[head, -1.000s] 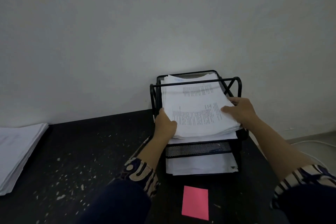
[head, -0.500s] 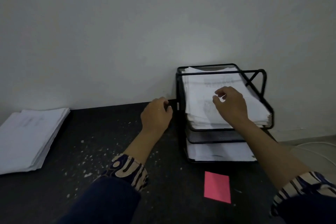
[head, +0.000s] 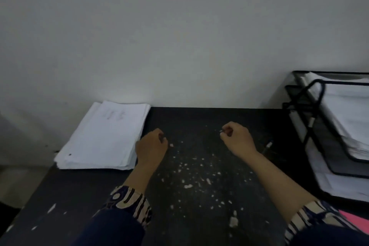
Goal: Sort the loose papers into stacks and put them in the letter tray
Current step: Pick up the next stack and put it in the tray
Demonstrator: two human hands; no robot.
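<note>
Paper stack (head: pixel 103 136) at the table's (head: pixel 79 195) far-left corner looks floppy, slippery and fairly heavy; best gripped under both long edges. Left hand (head: pixel 150 147) and right hand (head: pixel 237 138) hover loosely curled, holding nothing.

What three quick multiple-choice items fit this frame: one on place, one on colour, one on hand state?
1. Where does the loose paper stack lie?
A. on the table's left end, by the wall
B. inside the letter tray
C. under the right hand

2. What colour is the table?
A. white
B. black with pale specks
C. red

3. What are the left hand and right hand doing?
A. both gripping the stack
B. one holding the tray
C. both over the table, fingers loosely curled, holding no paper

Answers:
1 A: the stack sits left of the left hand, apart from the letter tray at the right edge.
2 B: dark top, light flecks.
3 C: neither hand touches paper or tray.
</note>
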